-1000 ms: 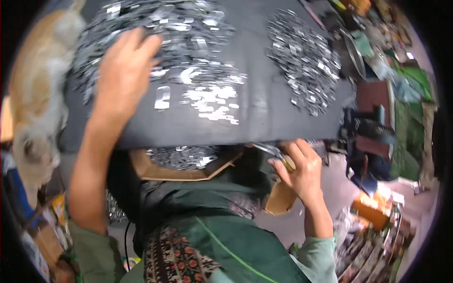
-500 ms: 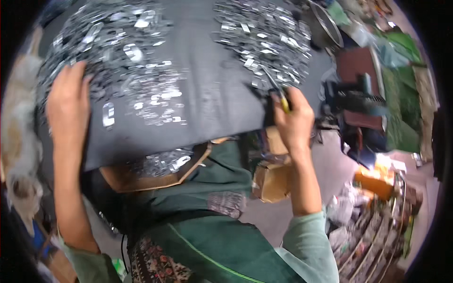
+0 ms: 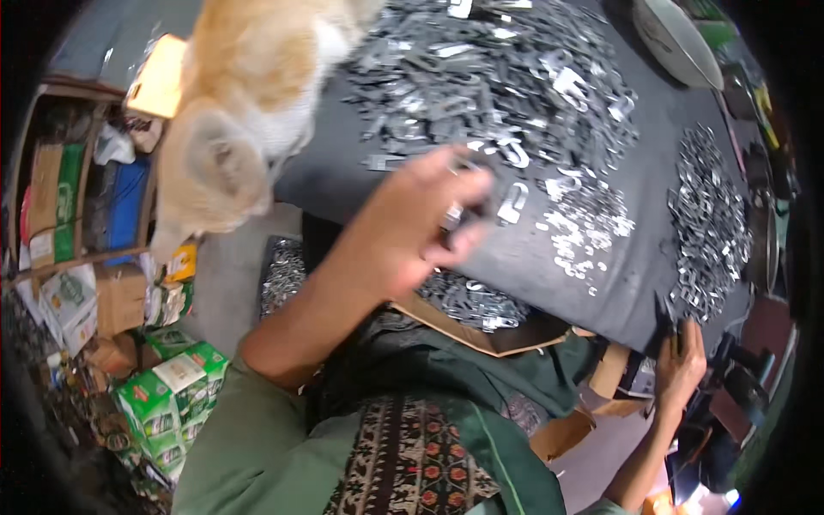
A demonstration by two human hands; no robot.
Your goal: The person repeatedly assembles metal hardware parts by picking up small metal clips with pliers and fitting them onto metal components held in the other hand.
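My left hand is closed around several small dark metal pieces, above the near edge of the dark table. Motion blurs these pieces, so their exact shape cannot be made out. A big heap of flat, slotted metal parts lies just beyond that hand. Shinier, smaller metal pieces form a patch to its right. At the table's right end, my right hand grips a slim, dark pointed tool. Its tip is beside another heap of metal parts.
An orange-and-white cat is at the table's left edge, head hanging down. An open cardboard box of metal parts sits below the near edge. A pale bowl stands at far right. Green packages and shelves are at left.
The view has swung left, bringing the cat and shelves in. My left hand has left the big heap and now holds metal pieces nearer me. The right hand still grips its tool.
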